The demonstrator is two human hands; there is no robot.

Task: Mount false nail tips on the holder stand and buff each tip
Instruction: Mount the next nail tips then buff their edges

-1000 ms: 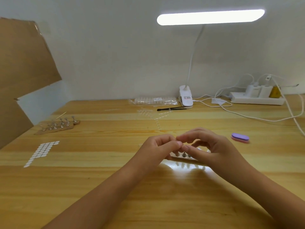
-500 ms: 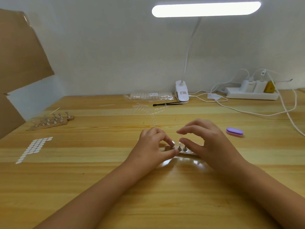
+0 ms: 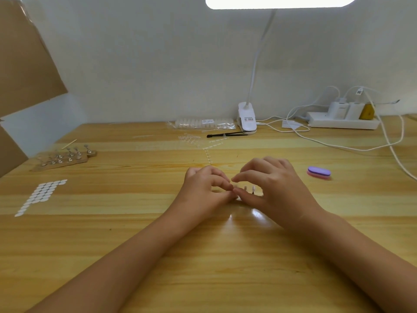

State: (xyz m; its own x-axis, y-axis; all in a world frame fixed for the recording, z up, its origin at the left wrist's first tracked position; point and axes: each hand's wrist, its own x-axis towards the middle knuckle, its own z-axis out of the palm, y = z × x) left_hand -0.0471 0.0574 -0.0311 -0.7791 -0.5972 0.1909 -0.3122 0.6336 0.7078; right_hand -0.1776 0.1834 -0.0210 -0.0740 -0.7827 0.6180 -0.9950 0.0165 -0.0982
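Note:
At the middle of the wooden table [image 3: 135,222] lies the small holder stand [image 3: 248,190]. Only a few of its pegs show between my hands. My left hand [image 3: 203,190] is curled, and its thumb and forefinger pinch something tiny at the stand's left end, seemingly a clear nail tip, too small to make out. My right hand [image 3: 277,190] arches over the stand, thumb along its front and fingers over its back, and its fingertips meet those of the left hand. A purple and pink buffer block [image 3: 319,172] lies apart to the right.
At the left are a second wooden holder stand [image 3: 65,158], a sheet of white adhesive dots [image 3: 40,195] and a thin stick [image 3: 70,143]. At the back lie a bag of nail tips [image 3: 203,124], loose clear tips [image 3: 189,138], a black brush [image 3: 225,134], the lamp clip [image 3: 247,118], a power strip [image 3: 343,123] and trailing cables [image 3: 338,146].
Both hands have come down from just above the stand to its left end. The right hand's fingers have closed in on the left hand's pinch.

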